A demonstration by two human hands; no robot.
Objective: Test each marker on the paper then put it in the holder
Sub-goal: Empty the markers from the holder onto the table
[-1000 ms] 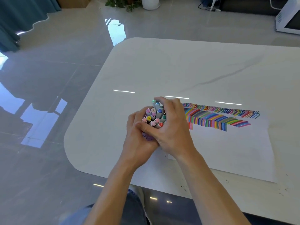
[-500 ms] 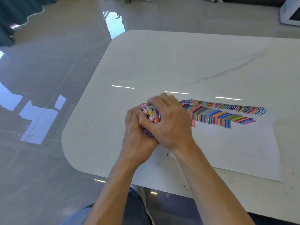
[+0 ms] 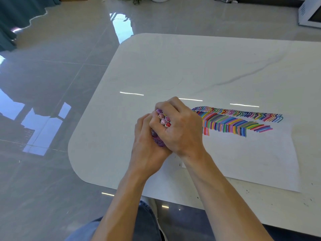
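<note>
A purple holder (image 3: 158, 140) packed with several markers (image 3: 164, 119) stands on the white table, near the left edge of the paper (image 3: 243, 153). Only pink and red cap ends show between my fingers. My left hand (image 3: 147, 145) wraps around the holder's near left side. My right hand (image 3: 180, 126) curls over the top of the marker bundle and covers most of it. The paper carries rows of coloured test strokes (image 3: 234, 120) to the right of my hands.
The white marble table (image 3: 173, 66) has a rounded near-left corner, with glossy grey floor beyond it. A white appliance (image 3: 311, 13) stands on the floor at the far right. My knee in jeans (image 3: 145, 223) shows under the table's front edge.
My right hand has closed further over the marker tops, so fewer caps show now. The left hand stays around the holder. The view has shifted slightly.
</note>
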